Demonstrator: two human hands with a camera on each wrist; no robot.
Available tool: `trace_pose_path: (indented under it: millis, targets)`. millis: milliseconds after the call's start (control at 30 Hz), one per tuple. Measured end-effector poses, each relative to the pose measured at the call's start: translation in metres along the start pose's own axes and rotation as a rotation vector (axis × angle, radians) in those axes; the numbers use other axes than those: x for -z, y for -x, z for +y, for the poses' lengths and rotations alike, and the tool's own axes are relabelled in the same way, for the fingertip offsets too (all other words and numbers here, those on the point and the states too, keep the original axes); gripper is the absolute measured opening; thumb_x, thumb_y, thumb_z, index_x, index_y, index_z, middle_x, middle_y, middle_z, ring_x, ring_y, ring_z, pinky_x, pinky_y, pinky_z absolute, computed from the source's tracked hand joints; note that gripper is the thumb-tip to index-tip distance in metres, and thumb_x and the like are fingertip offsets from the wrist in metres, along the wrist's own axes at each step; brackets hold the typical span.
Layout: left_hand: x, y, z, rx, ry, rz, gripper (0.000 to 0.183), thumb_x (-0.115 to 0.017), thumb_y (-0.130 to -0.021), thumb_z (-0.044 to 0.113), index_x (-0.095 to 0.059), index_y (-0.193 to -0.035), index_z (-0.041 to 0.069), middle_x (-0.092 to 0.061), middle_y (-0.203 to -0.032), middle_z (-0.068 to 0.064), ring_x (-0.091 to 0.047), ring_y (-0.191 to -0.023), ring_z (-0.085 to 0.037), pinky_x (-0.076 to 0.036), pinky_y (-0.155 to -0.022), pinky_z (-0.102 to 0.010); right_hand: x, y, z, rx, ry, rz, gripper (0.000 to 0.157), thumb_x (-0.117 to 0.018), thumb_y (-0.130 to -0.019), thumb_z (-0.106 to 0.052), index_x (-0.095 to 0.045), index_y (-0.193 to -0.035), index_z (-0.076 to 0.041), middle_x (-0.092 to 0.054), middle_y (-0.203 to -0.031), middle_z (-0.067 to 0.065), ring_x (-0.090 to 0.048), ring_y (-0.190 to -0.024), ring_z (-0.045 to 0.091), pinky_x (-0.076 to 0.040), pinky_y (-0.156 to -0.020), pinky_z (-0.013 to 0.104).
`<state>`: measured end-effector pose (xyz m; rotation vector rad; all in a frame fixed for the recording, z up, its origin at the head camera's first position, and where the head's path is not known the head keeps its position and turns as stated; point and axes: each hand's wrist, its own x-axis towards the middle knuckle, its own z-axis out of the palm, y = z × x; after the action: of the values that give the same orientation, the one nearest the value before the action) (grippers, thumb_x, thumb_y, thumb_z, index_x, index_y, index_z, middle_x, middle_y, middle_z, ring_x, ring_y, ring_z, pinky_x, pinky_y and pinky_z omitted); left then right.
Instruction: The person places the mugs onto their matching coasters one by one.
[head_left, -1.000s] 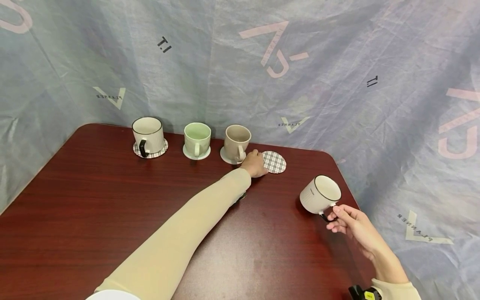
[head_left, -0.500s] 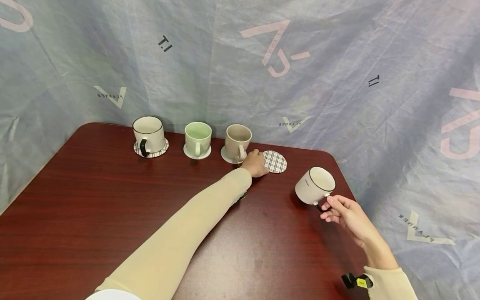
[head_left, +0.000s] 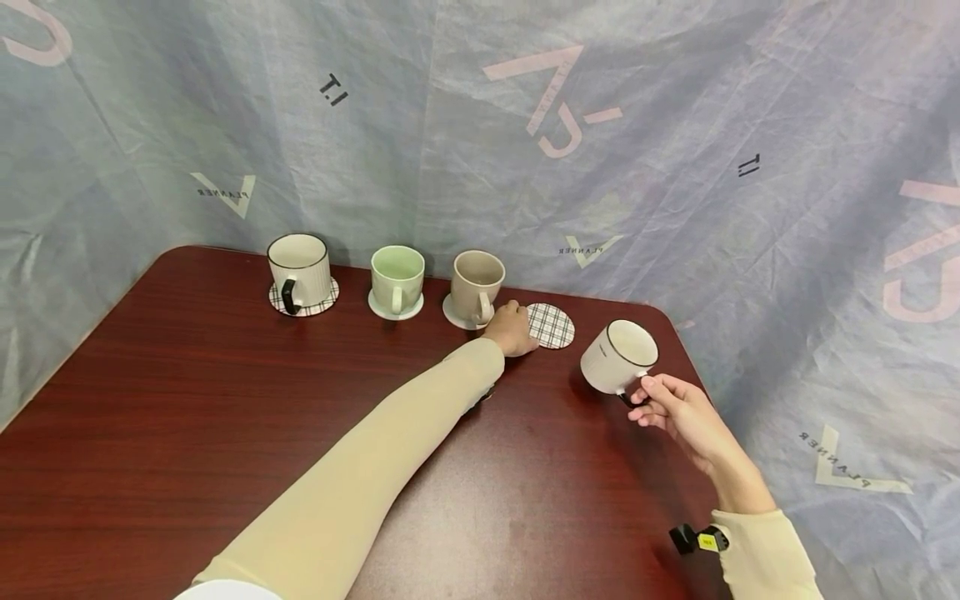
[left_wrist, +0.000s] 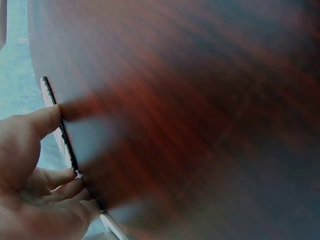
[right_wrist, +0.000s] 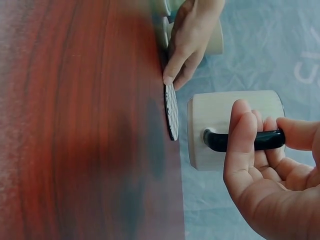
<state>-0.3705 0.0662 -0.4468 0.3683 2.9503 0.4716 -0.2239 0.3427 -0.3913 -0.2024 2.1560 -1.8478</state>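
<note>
My right hand (head_left: pixel 678 417) pinches the black handle (right_wrist: pixel 270 140) of a white ribbed mug (right_wrist: pixel 200 107) with a dark rim. The mug is raised off the table and tilted, to the right of a round plaid coaster (head_left: pixel 551 325). That coaster lies flat on the table, and my left hand (head_left: pixel 512 329) holds its left edge between thumb and fingers. In the left wrist view the thumb (left_wrist: pixel 47 120) touches the coaster's rim, with curled fingers lower down. A beige mug (head_left: pixel 477 283) stands on a pale coaster just left of this hand.
A light green mug (head_left: pixel 397 275) stands on a pale coaster further left. Beyond it, another white mug (head_left: pixel 300 271) with a black handle sits on a plaid coaster (head_left: pixel 322 302). The reddish-brown table (head_left: pixel 187 433) ends at a printed grey cloth (head_left: pixel 450 133) behind and right.
My right hand has carried the white mug forward and left, closer to the plaid coaster. The left hand has stayed at the coaster's edge.
</note>
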Motion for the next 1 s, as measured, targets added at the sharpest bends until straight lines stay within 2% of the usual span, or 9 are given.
trace_pose_path:
  millis: [267,1000]
  targets:
    - [-0.004,-0.004,-0.002,-0.007,-0.015,0.008,0.073,-0.063,-0.091,0.048,-0.041,-0.145,0.003,-0.039,-0.147,-0.013,-0.04,-0.135,-0.027,-0.034,-0.111,-0.033,-0.002,-0.011,-0.002,0.007,0.0,-0.006,0.033,-0.05,-0.103,-0.022,-0.053,-0.103,0.011,-0.064,-0.094,0.01,-0.07,-0.081,0.02,-0.057,-0.072,0.03]
    - [0.0,0.006,-0.001,-0.021,-0.035,0.039,0.071,-0.063,-0.092,0.045,-0.043,-0.143,0.001,-0.042,-0.142,-0.014,-0.042,-0.133,-0.026,-0.032,-0.112,-0.031,-0.015,-0.047,-0.006,0.0,-0.029,0.039,0.038,-0.053,-0.102,-0.023,-0.049,-0.108,0.014,-0.062,-0.094,0.011,-0.07,-0.078,0.019,-0.057,-0.07,0.029]
